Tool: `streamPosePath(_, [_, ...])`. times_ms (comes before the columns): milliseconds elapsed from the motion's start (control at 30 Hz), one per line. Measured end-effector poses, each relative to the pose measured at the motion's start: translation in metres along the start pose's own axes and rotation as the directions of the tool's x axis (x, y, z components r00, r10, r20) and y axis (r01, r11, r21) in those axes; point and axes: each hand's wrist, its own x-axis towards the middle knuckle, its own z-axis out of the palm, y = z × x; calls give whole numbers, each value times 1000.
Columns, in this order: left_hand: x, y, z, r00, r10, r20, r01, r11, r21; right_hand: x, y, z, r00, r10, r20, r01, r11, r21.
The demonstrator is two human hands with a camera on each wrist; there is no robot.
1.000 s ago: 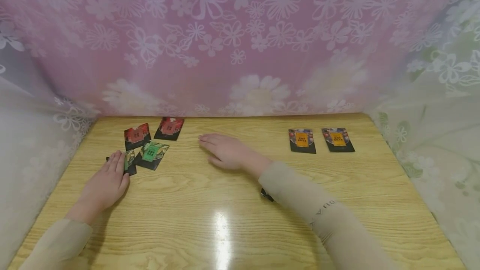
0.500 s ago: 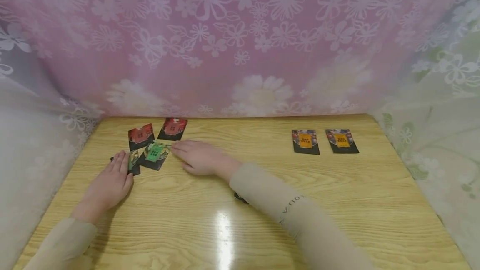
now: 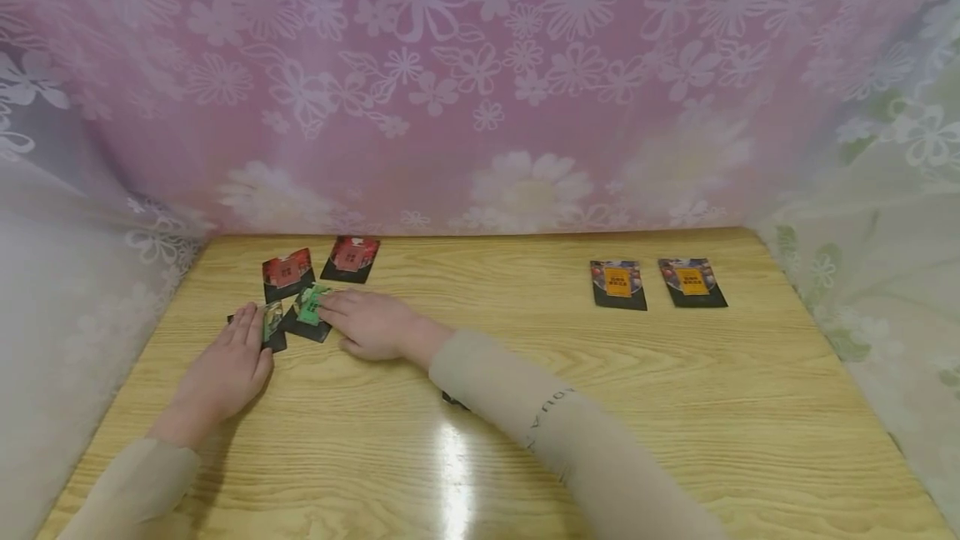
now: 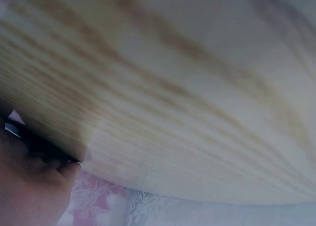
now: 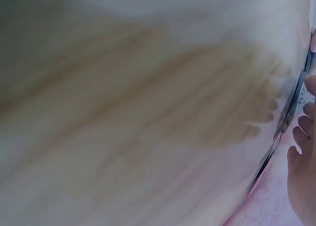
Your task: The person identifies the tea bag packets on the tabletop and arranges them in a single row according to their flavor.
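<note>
Two flat black sachets with green labels lie side by side at the table's left. My left hand (image 3: 228, 365) lies on the left green sachet (image 3: 275, 325) with straight fingers that cover much of it. In the left wrist view a dark sachet edge (image 4: 44, 146) shows at those fingers. My right hand (image 3: 375, 325) reaches across, its straight fingertips over the right part of the other green sachet (image 3: 306, 321). The right wrist view shows this hand (image 5: 302, 171) beside thin sachet edges seen side-on. Just behind lie two red-labelled sachets, one left (image 3: 288, 273) and one right (image 3: 351, 258).
Two orange-labelled sachets, one left (image 3: 618, 285) and one right (image 3: 692, 282), lie at the back right of the wooden table (image 3: 720, 440). A small dark thing (image 3: 453, 400) pokes out from under my right sleeve. A pink flowered curtain (image 3: 480, 90) hangs behind.
My right hand has moved left from mid-table until its fingers overlap the right green sachet. The left hand stays on the left green sachet; the view has shifted slightly.
</note>
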Motion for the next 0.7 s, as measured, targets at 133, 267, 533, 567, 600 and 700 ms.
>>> streamPosePath(133, [0,1,0,1000,-2,-8,2,1000,4,6,-5,-1,999,-2,32,2,1000,-17])
streamPosePath(267, [-1,2,0,1000,-3,-9,4,1000,3,11,-12,-5,998,14,56,-12,1000,-28])
streamPosePath(533, [-1,3,1,1000,-2,-16,2,1000,8,15,-22,-9,990,58,129,-52,998,-46])
streamPosePath(567, [-1,3,1,1000,-1,-17,1,1000,7,14,-22,-8,990,54,128,-48,998,-47])
streamPosePath(600, [0,3,2,1000,0,-18,1,1000,6,14,-21,-8,991,49,126,-43,998,-46])
streamPosePath(700, [-1,3,1,1000,0,-18,1,1000,6,11,-17,-6,994,23,108,-19,999,-31])
